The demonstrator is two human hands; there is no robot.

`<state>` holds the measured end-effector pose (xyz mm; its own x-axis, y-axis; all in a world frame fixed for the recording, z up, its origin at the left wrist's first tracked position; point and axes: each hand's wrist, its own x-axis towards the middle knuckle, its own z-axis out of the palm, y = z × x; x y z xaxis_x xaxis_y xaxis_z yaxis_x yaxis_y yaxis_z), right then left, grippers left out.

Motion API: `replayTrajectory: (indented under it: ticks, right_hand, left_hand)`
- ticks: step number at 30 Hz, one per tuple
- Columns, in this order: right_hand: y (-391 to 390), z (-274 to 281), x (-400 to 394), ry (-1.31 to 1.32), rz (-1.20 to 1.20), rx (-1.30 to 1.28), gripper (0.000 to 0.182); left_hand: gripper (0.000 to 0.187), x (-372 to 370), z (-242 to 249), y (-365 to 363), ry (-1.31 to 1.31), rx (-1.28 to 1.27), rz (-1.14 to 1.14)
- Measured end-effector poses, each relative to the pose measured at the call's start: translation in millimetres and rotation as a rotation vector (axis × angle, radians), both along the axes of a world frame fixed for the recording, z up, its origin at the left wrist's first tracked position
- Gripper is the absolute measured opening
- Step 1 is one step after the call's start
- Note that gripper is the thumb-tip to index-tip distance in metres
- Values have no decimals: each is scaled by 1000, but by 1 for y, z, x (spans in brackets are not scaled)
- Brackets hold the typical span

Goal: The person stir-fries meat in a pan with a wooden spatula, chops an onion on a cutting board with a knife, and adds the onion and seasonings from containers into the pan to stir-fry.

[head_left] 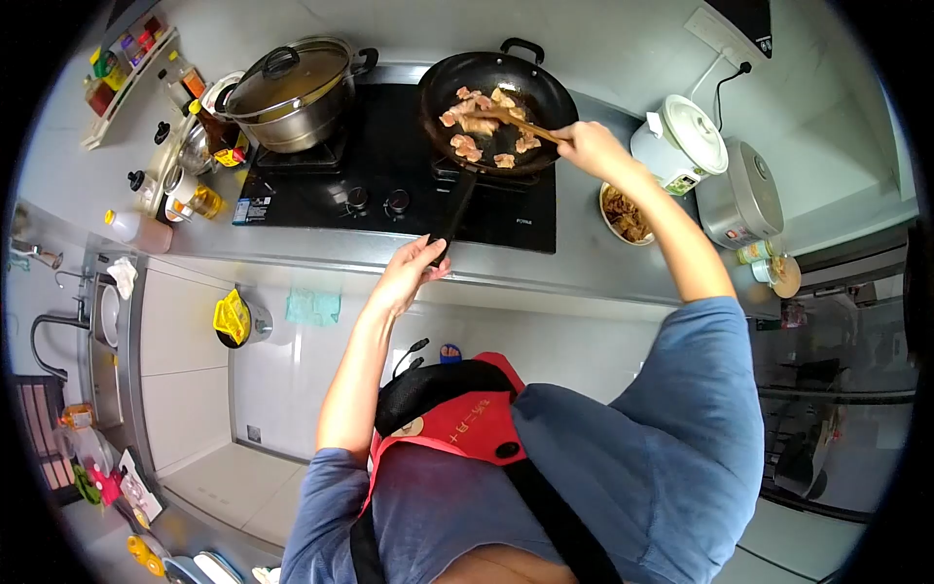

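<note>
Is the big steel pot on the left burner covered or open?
Covered. A glass lid with a black knob sits flat on the steel pot, its rim meeting the pot's all round.

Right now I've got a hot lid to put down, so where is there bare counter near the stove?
The bare grey counter strip in front of the black glass cooktop is free, left of the left hand on the black wok's handle. Crowded: bottles and jars at left, white rice cooker and bowl of meat at right.
</note>
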<state>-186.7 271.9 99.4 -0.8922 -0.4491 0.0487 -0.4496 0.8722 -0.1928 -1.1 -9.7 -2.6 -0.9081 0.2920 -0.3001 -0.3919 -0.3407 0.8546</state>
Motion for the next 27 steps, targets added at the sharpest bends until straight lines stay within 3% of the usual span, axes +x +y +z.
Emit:
replayTrajectory:
  ticks: [4, 12, 16, 18, 21, 25, 27]
  right_hand:
    - [16, 31, 28, -44, 45, 88, 27]
    - [-3, -22, -36, 79, -117, -81, 28]
    - [-5, -22, -31, -37, -85, -130, 29]
    - [13, -5, -13, -60, 117, -81, 29]
    - [31, 49, 20, -66, 28, 182, 30]
    - [42, 101, 43, 99, 103, 305, 33]
    - [38, 121, 46, 398, 244, 407, 35]
  left_hand:
    - [16, -3, -1, -3, 5, -11, 11]
    - [16, -2, -7, -7, 6, -76, -33]
    - [17, -2, -4, -9, 35, -122, -46]
    - [18, -3, -5, -8, 51, -125, -43]
    - [18, -4, -6, -7, 63, -135, -36]
    - [17, -3, -3, -6, 47, -150, -39]
    - [18, -4, -5, -6, 48, -144, -15]
